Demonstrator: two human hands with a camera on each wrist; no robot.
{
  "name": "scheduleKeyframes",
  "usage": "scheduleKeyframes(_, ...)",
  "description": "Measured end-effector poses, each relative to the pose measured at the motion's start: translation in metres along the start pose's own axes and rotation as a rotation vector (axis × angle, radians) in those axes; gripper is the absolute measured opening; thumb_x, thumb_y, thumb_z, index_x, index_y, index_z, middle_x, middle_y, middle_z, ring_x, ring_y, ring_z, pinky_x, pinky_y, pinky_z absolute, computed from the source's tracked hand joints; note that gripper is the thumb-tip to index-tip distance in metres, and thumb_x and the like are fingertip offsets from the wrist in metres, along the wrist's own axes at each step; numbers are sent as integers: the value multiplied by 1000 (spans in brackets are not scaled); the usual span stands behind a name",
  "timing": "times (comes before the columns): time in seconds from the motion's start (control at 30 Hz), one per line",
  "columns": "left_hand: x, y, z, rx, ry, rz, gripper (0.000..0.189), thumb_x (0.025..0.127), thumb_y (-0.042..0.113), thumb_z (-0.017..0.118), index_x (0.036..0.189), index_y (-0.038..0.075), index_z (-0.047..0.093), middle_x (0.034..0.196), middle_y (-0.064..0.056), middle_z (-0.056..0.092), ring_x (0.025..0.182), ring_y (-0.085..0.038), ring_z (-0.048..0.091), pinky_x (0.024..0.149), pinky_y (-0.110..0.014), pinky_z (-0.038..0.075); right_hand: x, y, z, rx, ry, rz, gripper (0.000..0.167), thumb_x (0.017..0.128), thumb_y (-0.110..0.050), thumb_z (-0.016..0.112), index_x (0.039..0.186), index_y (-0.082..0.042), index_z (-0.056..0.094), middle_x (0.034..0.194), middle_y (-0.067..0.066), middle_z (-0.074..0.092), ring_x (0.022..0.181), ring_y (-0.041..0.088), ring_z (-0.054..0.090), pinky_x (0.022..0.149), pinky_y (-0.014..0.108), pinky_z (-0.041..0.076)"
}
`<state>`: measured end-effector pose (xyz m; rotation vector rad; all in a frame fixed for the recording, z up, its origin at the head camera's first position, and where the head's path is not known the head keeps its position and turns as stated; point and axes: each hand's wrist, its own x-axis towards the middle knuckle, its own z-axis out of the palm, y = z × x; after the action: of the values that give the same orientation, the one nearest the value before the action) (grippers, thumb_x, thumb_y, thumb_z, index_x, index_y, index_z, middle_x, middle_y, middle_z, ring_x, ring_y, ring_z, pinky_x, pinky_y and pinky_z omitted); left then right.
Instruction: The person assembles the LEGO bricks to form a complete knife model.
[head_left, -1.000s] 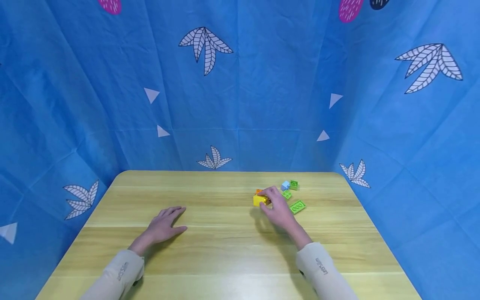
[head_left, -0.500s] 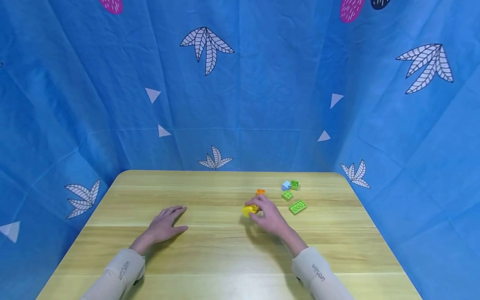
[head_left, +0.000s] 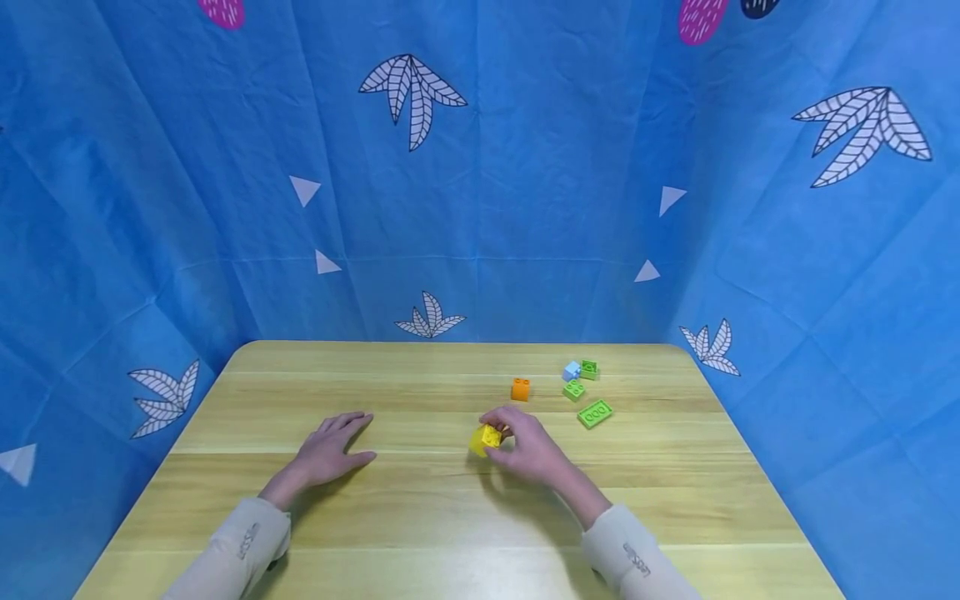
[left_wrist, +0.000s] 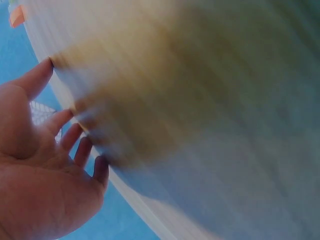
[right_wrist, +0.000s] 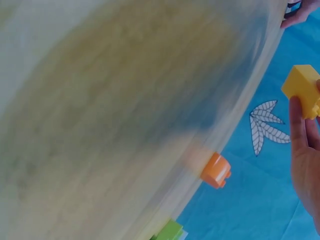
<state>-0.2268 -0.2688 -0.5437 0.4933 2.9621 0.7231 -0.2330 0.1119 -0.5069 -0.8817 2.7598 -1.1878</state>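
Observation:
A yellow toy building brick (head_left: 484, 441) is pinched between the thumb and fingers of my right hand (head_left: 527, 446), right of the table's middle. In the right wrist view the same yellow brick (right_wrist: 302, 87) shows its smooth side, its studs turned toward the palm. My left hand (head_left: 327, 451) rests on the table at the left, fingers extended and thumb apart, holding nothing. The left wrist view shows that hand (left_wrist: 45, 165) with its fingertips at the tabletop. An orange brick (head_left: 521, 390) stands on the table just beyond my right hand.
Farther right lie a light blue brick (head_left: 572, 371), a small green brick (head_left: 588, 370), another green brick (head_left: 573, 390) and a longer green brick (head_left: 595, 414). A blue patterned cloth (head_left: 525, 208) hangs behind and beside the wooden table (head_left: 420, 517).
My right hand has carried the yellow brick left and nearer to me, away from the orange brick, which now shows fully. The left hand has stayed in place.

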Motion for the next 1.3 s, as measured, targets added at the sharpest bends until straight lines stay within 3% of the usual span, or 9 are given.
scheduleKeyframes(0.2,0,-2,3,13,5,9,74,98,46,67,156,5,43,159,-23,42,143,-52,37,106,-76,34,-4,-7,4,24,-45,45,39,84,-11,83,119,-7,65,109,1,71,100,16,66,92,35,59)
scheduleKeyframes(0.5,1,-3,6,36,19,16,73,97,44,67,154,5,45,157,-23,44,141,-52,39,106,-76,35,-13,-12,13,-14,-133,45,36,84,-13,84,116,-13,69,107,-5,70,97,10,64,90,32,58)
scheduleKeyframes(0.73,0,11,-7,46,-22,-3,71,99,43,68,154,4,46,157,-23,45,141,-52,40,106,-75,38,-16,-18,17,-23,-176,12,36,83,-13,85,116,-12,71,108,-3,72,95,7,63,88,27,57)
scheduleKeyframes(1.07,0,5,-3,44,4,26,72,99,44,66,154,2,45,156,-27,43,140,-54,39,104,-77,35,-19,-23,22,-31,-219,-14,38,81,-12,86,117,-10,73,102,-6,71,89,0,61,83,19,55)
scheduleKeyframes(1.3,-1,8,-3,41,-5,7,72,99,43,67,154,4,45,157,-25,43,141,-53,38,105,-76,36,-22,-25,21,-32,-226,-25,36,81,-11,86,115,-10,73,99,-7,71,87,-1,61,81,20,56)
